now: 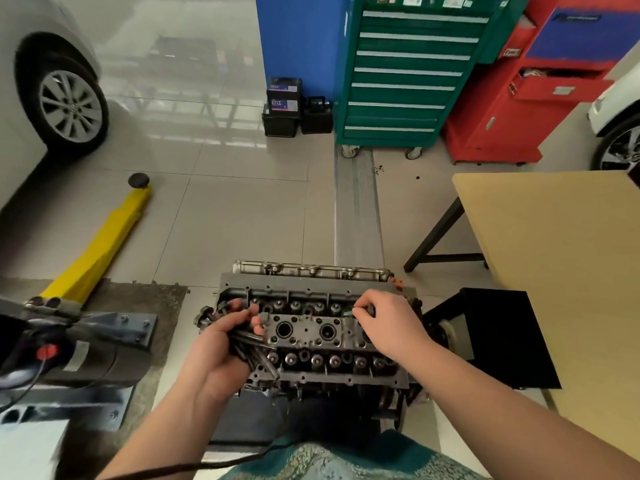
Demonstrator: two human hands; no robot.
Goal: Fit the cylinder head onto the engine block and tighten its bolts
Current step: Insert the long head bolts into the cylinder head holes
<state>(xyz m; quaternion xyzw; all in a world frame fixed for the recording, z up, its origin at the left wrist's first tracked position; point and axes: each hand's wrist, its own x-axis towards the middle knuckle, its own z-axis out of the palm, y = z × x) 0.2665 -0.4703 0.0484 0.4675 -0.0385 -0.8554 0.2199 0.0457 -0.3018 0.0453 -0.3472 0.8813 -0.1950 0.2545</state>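
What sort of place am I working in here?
Most likely a car repair workshop: a green tool cabinet with drawers, a yellow lift arm and a car wheel surround the cylinder head.

Legible text is scarce. The upper car battery [284, 95], stacked beside the blue cabinet [301, 39], carries a blue-and-white label with Chinese characters too small to read with certainty. Stickers along the top of the green tool cabinet [408, 71] and a small label on the red tool cabinet [540, 98] are blurred. The wheel hub [71, 106] bears an indistinct emblem.
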